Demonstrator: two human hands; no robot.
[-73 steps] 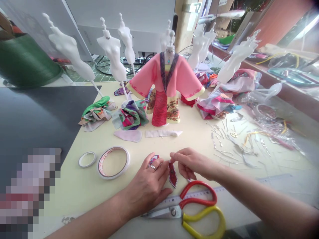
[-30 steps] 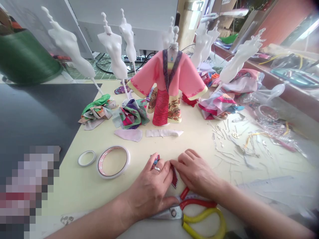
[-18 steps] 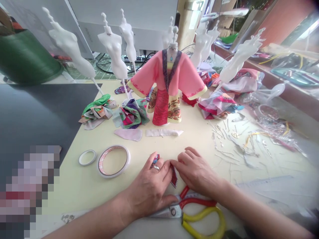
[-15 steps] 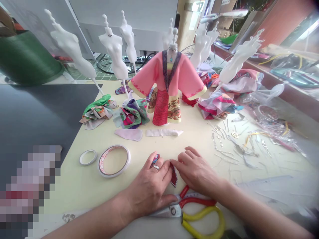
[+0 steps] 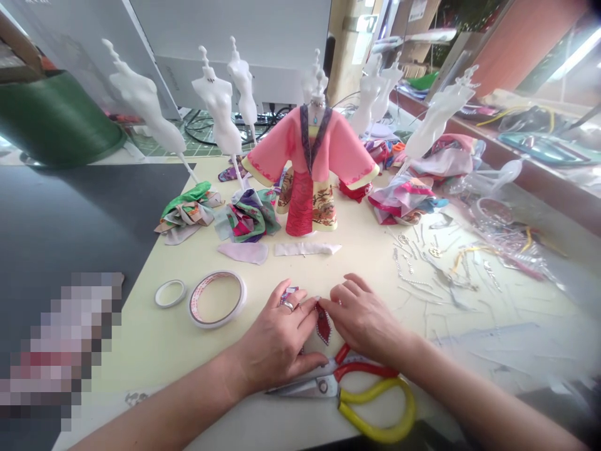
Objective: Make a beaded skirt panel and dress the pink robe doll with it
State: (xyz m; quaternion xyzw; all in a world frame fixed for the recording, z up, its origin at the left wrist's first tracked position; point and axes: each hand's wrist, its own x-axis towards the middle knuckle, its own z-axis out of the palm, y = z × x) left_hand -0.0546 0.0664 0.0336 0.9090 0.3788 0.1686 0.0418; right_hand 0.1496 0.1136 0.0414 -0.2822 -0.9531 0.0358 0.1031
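My left hand (image 5: pixel 273 341), with a ring on one finger, lies over a patterned strip of cloth (image 5: pixel 290 292) that is mostly hidden beneath it. Its index fingertip presses at the top of a small red pointed fabric piece (image 5: pixel 323 324) edged with tiny pale beads. Meeting it there are the closed fingertips of my right hand (image 5: pixel 364 313), pinching the same upper end. Whatever sits between the fingertips is too small to make out. Scissors (image 5: pixel 375 419) with red and yellow handles lie just below, close to my left thumb.
Two tape rolls (image 5: pixel 218 299) lie left of my hands. Behind stand a doll form in a pink robe (image 5: pixel 312 144) and several bare white mannequins (image 5: pixel 220 116) with bunched cloth (image 5: pixel 253 216). Silvery chains and trims (image 5: pixel 434 254) are scattered at right, near a clear ruler (image 5: pixel 488 335).
The view has shifted slightly. The red beaded piece shows more fully between my hands, and its point hangs straighter down. Both hands keep their fingertips at its upper end.
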